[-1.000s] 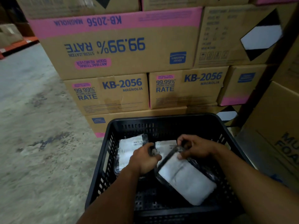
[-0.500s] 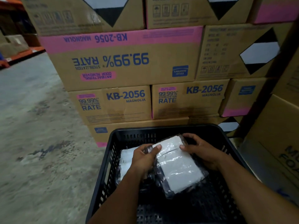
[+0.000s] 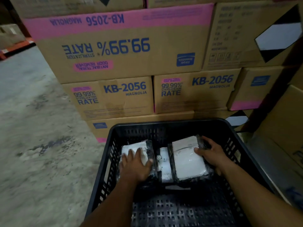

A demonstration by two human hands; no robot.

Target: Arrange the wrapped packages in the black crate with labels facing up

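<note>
Since half a second ago the right package [image 3: 188, 161] is lying lower and flatter at the far right of the crate [image 3: 229, 126], no longer being carried tilted above the others, and the left hand [image 3: 134, 166] is now lying on the left package [image 3: 136, 151] instead of helping to carry.

Three packages are sitting in a row along the far half of the crate floor, each showing a white face upward. The middle package [image 3: 164, 163] is showing only as a narrow strip, squeezed between its neighbours and seemingly overlapped by the right one. The right hand [image 3: 211, 154] is curling its fingers over the right package's outer edge, gripping it loosely and pressing it toward the middle. The left hand is lying open and flat, palm down, pinning the left package and clutching nothing.

Risks, as I am judging them: the clear wrap is looking slick, so either hand pressing sideways could be sliding a package over the middle one and covering its label. The right package may be resting partly on its neighbour; letting go could be leaving it tilted rather than flat. Print on these white faces is too blurred to be read, so whether every label is truly facing up cannot be confirmed. Cartons [image 3: 121, 51] are stacked just behind the crate.
</note>
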